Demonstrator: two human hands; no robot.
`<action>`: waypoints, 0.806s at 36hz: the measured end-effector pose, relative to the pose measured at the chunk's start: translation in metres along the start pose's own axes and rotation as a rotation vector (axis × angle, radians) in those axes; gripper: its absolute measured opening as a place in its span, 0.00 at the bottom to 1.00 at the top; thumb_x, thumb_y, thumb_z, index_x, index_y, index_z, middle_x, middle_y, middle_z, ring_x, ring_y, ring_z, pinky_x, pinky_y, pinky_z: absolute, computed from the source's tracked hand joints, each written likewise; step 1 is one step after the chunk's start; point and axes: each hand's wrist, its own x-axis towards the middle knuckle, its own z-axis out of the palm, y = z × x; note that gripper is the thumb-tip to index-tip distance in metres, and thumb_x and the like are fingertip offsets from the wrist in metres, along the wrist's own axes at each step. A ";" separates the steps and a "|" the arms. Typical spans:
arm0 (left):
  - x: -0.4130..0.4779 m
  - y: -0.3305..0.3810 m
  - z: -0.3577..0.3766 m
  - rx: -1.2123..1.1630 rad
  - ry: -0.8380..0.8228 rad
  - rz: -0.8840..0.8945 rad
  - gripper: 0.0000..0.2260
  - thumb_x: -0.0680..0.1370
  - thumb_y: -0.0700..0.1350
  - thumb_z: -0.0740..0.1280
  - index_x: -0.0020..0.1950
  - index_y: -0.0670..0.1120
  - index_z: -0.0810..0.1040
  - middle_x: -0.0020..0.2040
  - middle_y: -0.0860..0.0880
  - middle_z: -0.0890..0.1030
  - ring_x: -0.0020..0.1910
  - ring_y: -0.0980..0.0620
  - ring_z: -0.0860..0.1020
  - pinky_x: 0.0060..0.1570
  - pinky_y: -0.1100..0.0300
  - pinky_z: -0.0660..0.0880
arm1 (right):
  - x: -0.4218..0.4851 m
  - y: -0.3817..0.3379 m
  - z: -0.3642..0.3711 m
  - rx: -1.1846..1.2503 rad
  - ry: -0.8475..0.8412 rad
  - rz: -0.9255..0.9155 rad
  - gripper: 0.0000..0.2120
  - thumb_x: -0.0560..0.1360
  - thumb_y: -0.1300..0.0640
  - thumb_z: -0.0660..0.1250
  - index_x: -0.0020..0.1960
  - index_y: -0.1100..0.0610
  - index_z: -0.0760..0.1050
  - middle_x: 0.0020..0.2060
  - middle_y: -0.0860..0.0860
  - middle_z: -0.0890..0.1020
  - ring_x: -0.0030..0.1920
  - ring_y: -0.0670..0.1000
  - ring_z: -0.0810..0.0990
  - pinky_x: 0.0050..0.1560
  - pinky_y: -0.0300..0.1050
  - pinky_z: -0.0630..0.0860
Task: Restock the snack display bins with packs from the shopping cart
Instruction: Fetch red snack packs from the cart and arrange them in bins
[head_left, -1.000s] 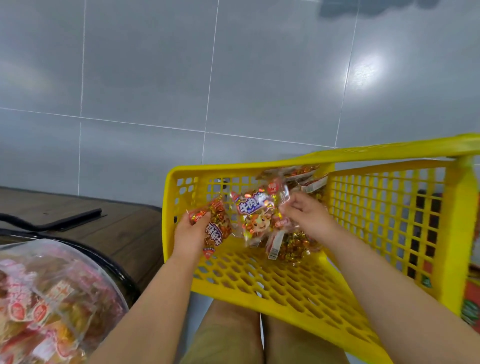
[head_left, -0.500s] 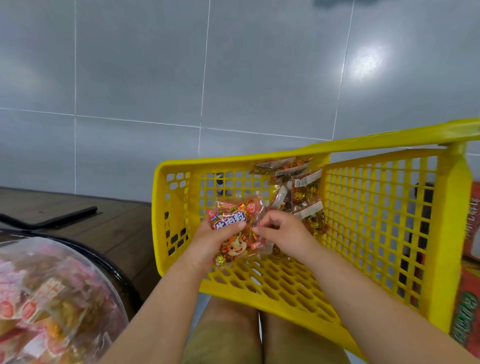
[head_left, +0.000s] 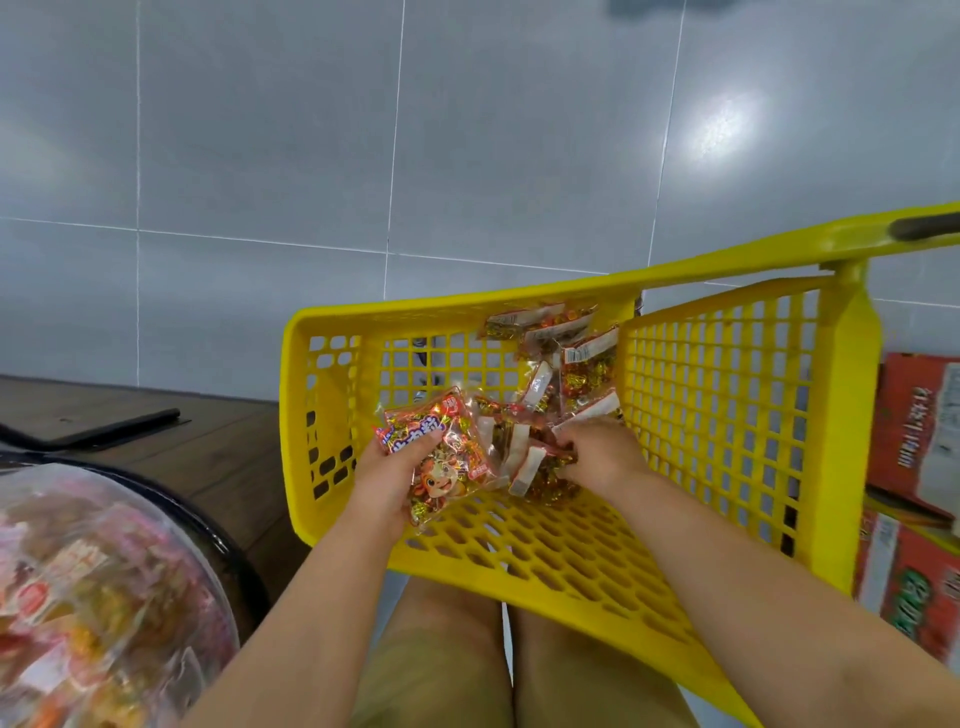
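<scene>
1. Snack pack (head_left: 441, 457): centre frame, inside the yellow cart (head_left: 727, 395). The left grip (head_left: 387, 480) holds it, thumb across the pack's upper-left face, fingers curled under. Pack sits tilted, just right of and partly over that palm.
2. Right grip (head_left: 597, 457): just right of the held pack; can't tell if they touch. Its fingers curl down into the loose packs (head_left: 571, 364) and clench on one w/ a white edge strip.
3. Loose packs: a heap running from the right grip up to the cart's far rim, in the corner btwn the back and right walls.
4. Pack material: clear crinkly film, red/orange print, blue-purple label, cartoon face. Small gold-foil-wrapped pieces show through. Flat pillow shape w/ sealed ends.
5. Cart: hard yellow plastic, square-hole lattice walls, rounder holes in the floor panel, thick smooth rim. Black handle (head_left: 924, 226) at upper right.
6. Display bin (head_left: 218, 535), lower left: round black rim and clear glossy film over pink-red packs, blurred. Well apart from both grips.
7. Table (head_left: 197, 452), left: dark brown wood grain, w/ a flat black piece (head_left: 104, 428) on it.
8. Red cartons (head_left: 919, 431): stacked at the right edge, printed card.
9. Grey tiles (head_left: 467, 130): glossy, thin pale joints, glare spot at upper right.
10. Tan shorts (head_left: 441, 654): bottom centre, under the cart.
</scene>
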 end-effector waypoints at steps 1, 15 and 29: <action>-0.002 -0.001 -0.002 0.017 0.001 0.012 0.18 0.70 0.41 0.76 0.58 0.50 0.77 0.51 0.45 0.84 0.47 0.44 0.84 0.41 0.48 0.81 | -0.001 -0.001 -0.003 -0.040 -0.025 -0.010 0.18 0.71 0.45 0.70 0.60 0.48 0.76 0.57 0.50 0.78 0.60 0.54 0.72 0.55 0.46 0.70; -0.099 0.029 -0.062 -0.158 0.035 0.212 0.12 0.72 0.37 0.74 0.52 0.47 0.78 0.43 0.46 0.85 0.39 0.47 0.85 0.32 0.55 0.80 | -0.084 -0.051 -0.086 0.963 -0.053 -0.025 0.25 0.70 0.71 0.70 0.64 0.58 0.69 0.46 0.53 0.79 0.40 0.48 0.79 0.40 0.44 0.82; -0.183 0.001 -0.241 -0.440 0.184 0.414 0.17 0.69 0.38 0.77 0.54 0.49 0.78 0.43 0.44 0.86 0.40 0.43 0.85 0.38 0.46 0.81 | -0.178 -0.247 -0.097 1.094 0.297 -0.371 0.05 0.76 0.56 0.67 0.52 0.52 0.77 0.45 0.45 0.80 0.47 0.42 0.79 0.53 0.39 0.75</action>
